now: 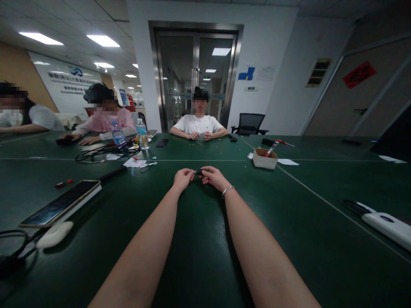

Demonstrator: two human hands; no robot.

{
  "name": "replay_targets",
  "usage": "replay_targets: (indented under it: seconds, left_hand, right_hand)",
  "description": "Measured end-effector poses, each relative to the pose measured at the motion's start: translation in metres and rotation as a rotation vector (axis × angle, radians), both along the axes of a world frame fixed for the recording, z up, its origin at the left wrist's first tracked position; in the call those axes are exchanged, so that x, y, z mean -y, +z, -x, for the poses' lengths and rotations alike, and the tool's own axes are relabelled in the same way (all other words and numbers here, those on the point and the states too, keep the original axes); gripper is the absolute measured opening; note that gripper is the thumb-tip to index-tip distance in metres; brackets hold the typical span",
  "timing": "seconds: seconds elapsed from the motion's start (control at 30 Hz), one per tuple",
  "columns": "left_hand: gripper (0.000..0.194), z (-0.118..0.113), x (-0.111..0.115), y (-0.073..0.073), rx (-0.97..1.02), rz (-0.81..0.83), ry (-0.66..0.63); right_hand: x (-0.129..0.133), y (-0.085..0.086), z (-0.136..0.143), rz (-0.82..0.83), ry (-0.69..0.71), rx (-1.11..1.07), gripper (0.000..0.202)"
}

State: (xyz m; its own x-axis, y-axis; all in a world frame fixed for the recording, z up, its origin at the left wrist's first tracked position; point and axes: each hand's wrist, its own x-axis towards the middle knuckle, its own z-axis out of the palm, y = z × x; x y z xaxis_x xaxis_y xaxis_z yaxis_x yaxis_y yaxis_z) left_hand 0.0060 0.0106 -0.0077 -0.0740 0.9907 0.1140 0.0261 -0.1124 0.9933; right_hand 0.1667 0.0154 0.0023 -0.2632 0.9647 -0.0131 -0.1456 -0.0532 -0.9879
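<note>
Small dark object (pixel 199 172), pinched in both hands (pixel 214 177), forearms (pixel 146 244) stretched forward, converging over green table (pixel 199 239)

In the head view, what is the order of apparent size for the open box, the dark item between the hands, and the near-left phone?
1. Near-left phone, helped by nearness
2. Open box
3. Dark item

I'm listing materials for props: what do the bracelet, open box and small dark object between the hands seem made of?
Bracelet: likely metal, polished and silvery, judging by its bright glints. Open box: probably cardboard, matte, with pale outer walls and a brownish inside. Small dark object: perhaps plastic, but too small to be sure.
</note>
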Motion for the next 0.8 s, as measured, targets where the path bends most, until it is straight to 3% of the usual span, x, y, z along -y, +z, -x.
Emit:
replay_targets:
  seconds: [0.57,0.8]
  left_hand:
    - [0.011,0.0001,0.0035,0.0052,-0.144,0.042,0.029]
    - [0.021,0.0038,-0.0047,-0.0043,-0.191,0.033,0.020]
  right_hand:
    - [-0.0071,-0.0105,-0.0023,-0.058,-0.023,0.010,0.020]
    - [-0.0063,-0.0100,-0.0017,-0.085,-0.014,0.029,0.021]
